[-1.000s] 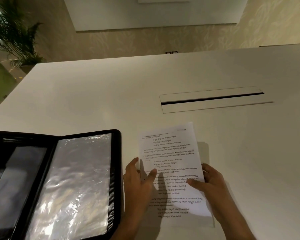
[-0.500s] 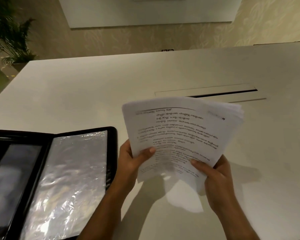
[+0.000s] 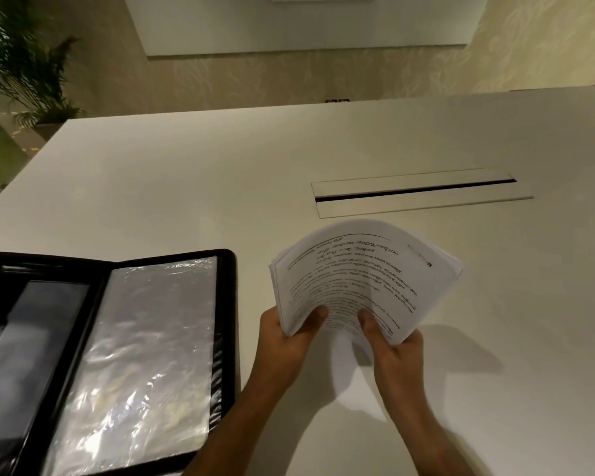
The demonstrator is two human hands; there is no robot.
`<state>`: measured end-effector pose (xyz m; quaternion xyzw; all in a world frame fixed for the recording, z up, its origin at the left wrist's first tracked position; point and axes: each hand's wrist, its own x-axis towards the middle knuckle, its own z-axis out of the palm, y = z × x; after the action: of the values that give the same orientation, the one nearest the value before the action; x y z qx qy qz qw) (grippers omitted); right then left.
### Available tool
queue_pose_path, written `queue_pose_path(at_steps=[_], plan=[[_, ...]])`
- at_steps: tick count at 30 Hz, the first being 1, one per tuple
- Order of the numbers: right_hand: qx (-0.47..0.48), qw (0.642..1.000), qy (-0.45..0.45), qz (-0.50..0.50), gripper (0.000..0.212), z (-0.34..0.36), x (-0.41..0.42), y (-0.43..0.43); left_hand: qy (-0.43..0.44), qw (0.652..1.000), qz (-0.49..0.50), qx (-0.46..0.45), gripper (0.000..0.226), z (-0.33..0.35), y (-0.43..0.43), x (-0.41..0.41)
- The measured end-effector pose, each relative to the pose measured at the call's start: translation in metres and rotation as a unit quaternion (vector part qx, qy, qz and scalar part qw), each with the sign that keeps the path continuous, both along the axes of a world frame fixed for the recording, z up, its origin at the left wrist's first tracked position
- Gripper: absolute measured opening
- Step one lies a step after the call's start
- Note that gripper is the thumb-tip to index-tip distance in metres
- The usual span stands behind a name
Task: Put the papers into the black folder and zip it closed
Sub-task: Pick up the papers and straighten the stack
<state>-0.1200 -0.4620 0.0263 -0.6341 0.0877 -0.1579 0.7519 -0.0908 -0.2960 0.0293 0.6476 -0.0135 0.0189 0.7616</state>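
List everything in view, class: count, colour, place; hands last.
papers: one stack, white with black print, held above the table
black folder: one, black, open on the table at near left
plastic sleeve: one, clear, inside the folder
table: one, white, under folder and hands
cable hatch: one, white with dark slot, beyond the papers
plant: one, green, far left
wall panel: one, white, far wall
left hand: one, grips the papers' near left edge
right hand: one, grips their near right edge
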Motion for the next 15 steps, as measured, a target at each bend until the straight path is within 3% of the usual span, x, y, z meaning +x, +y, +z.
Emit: queue_pose_path(at_steps=[7, 15], plan=[[-0.014, 1.0, -0.008, -0.019, 0.022, 0.0058, 0.0011, -0.0021, -0.048, 0.997, 0.058, -0.005, 0.037, 0.0012, -0.0003, -0.0007], [-0.001, 0.999, 0.019, -0.035, 0.018, 0.0021, 0.0015, 0.0036, -0.017, 0.999, 0.045, 0.015, 0.015, -0.0009, 0.0044, -0.0043]])
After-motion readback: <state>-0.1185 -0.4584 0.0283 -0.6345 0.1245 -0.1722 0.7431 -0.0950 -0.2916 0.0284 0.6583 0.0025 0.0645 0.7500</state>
